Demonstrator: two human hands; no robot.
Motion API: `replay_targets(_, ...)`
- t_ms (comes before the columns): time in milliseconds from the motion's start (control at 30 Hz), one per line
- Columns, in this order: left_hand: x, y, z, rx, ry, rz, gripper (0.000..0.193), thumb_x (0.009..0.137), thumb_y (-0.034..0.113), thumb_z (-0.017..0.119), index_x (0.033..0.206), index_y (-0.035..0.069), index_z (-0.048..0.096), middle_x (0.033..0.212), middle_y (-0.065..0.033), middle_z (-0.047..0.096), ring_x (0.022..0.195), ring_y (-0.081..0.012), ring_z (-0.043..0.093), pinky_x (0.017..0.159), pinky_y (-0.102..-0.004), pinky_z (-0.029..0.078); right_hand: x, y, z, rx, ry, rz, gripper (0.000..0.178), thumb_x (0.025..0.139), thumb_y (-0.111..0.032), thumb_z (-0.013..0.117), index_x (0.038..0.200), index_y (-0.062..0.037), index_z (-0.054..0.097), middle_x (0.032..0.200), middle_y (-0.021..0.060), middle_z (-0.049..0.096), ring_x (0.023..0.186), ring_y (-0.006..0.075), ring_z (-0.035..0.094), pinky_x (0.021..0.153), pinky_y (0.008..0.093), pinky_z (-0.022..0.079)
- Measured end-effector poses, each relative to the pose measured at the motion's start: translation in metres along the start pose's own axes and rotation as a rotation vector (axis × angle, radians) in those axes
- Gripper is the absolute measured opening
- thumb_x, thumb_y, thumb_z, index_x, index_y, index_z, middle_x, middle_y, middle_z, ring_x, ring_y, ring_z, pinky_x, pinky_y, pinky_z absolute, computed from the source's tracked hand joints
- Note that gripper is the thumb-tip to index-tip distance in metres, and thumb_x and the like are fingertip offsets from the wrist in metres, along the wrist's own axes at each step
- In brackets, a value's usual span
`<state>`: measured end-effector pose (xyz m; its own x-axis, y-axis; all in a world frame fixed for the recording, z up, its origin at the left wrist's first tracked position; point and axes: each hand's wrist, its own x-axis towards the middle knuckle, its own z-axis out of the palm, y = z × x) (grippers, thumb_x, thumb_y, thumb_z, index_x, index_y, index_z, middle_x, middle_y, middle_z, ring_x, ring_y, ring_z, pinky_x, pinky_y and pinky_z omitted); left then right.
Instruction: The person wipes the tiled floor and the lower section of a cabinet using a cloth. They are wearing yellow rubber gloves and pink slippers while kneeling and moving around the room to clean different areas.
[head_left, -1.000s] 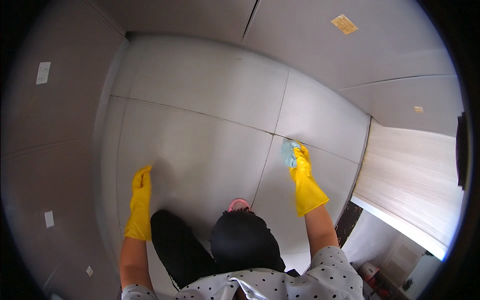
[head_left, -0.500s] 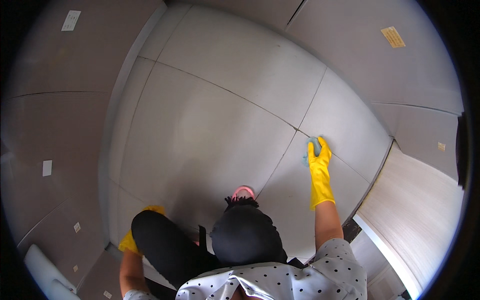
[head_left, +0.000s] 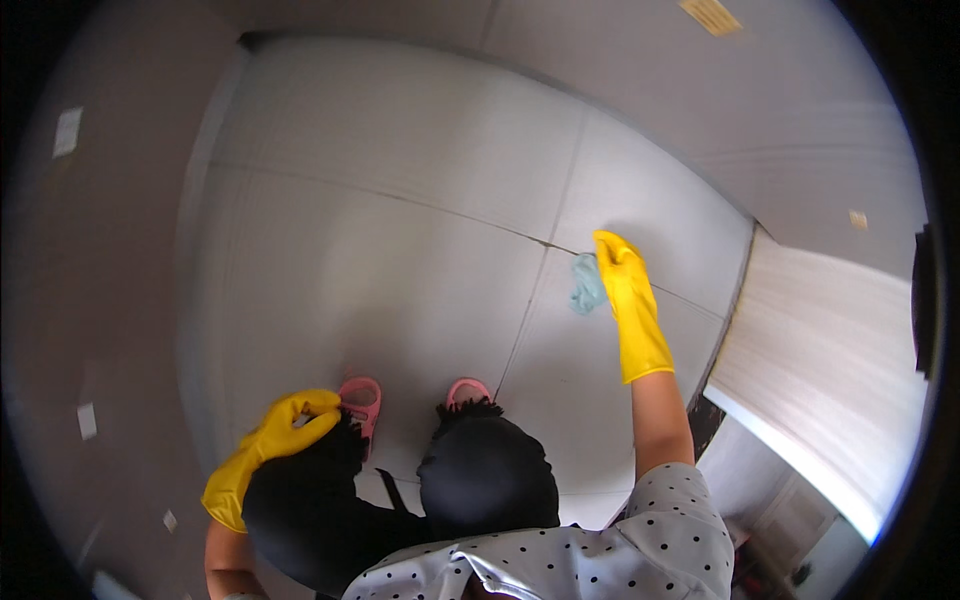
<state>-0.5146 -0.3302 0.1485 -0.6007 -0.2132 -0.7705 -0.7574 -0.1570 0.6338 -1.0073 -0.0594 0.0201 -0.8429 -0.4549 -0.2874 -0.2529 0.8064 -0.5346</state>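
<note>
My right hand (head_left: 625, 278), in a long yellow rubber glove, is over the floor tiles at the right with its fingers pressed together. A crumpled pale blue-green cloth (head_left: 587, 287) sticks out on the thumb side, seemingly gripped between thumb and fingers; part of it is hidden by the glove. At the lower left my left hand (head_left: 295, 420), gloved the same way, rests on my bent left leg in black trousers (head_left: 300, 490). Its fingers curve loosely, with a gap between thumb and fingers and nothing in it.
Large grey tiles (head_left: 400, 270) with dark joints cover the floor. Grey-brown panels (head_left: 100, 270) with small labels rise at the left and far side. A light wood-grain board (head_left: 825, 360) with a white edge stands at the right. Pink sandals (head_left: 363, 400) are on my feet.
My left hand has come from beside the knee onto the leg. The right glove has turned, and the cloth shows more on its left. The view has shifted, and the left foot now shows.
</note>
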Motion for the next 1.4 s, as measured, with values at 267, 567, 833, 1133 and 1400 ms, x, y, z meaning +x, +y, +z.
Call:
replay_targets(267,0.151,0.011,-0.094,0.919,0.533,-0.109,0.115,0.073,0.029,0.091,0.164,0.017,0.022,0.168,-0.0204,0.021,0.152,-0.0380,0.029,0.123,-0.0445,0.031,-0.036,0.007,-0.020,-0.189,-0.293,0.137,0.031,0.091,-0.016,0.069,0.122,-0.0092,0.066,0.115,0.0187,0.069,0.108,0.0369,0.066,0.093,0.0419,0.053)
replay_targets(567,0.215,0.002,-0.110,0.946,0.301,-0.636,0.175,0.052,0.038,0.103,0.156,0.015,-0.035,0.165,-0.0285,-0.027,0.155,-0.0480,-0.016,0.123,-0.0658,0.004,-0.023,0.027,0.049,-0.645,-0.111,0.070,0.038,0.090,-0.007,0.061,0.128,-0.0061,0.062,0.120,0.0170,0.068,0.112,0.0352,0.066,0.096,0.0418,0.053)
replay_targets(833,0.220,-0.017,-0.127,0.955,0.229,-0.566,0.177,0.051,0.048,0.102,0.155,0.013,-0.036,0.162,-0.0294,-0.033,0.152,-0.0502,-0.023,0.120,-0.0692,-0.002,-0.039,0.033,0.054,1.091,-0.036,0.521,0.042,0.094,-0.018,0.068,0.133,-0.0029,0.060,0.104,0.0137,0.072,0.096,0.0288,0.069,0.090,0.0364,0.053)
replay_targets(1133,0.223,-0.011,-0.120,0.973,0.193,-0.598,0.175,0.053,0.055,0.100,0.155,0.010,-0.035,0.160,-0.0345,-0.032,0.151,-0.0503,-0.026,0.120,-0.0688,-0.003,-0.053,0.014,0.103,-0.151,0.489,-0.055,0.049,0.091,-0.017,0.071,0.136,-0.0020,0.059,0.123,0.0245,0.067,0.108,0.0422,0.065,0.099,0.0451,0.051)
replay_targets(1400,0.228,-0.022,-0.124,0.951,0.197,-0.532,0.176,0.053,0.055,0.099,0.155,0.008,-0.036,0.159,-0.0367,-0.033,0.150,-0.0529,-0.027,0.118,-0.0715,-0.002,-0.029,-0.005,0.125,0.404,0.430,0.359,0.039,0.094,-0.017,0.068,0.130,-0.0036,0.065,0.114,0.0158,0.072,0.098,0.0268,0.068,0.089,0.0368,0.053)
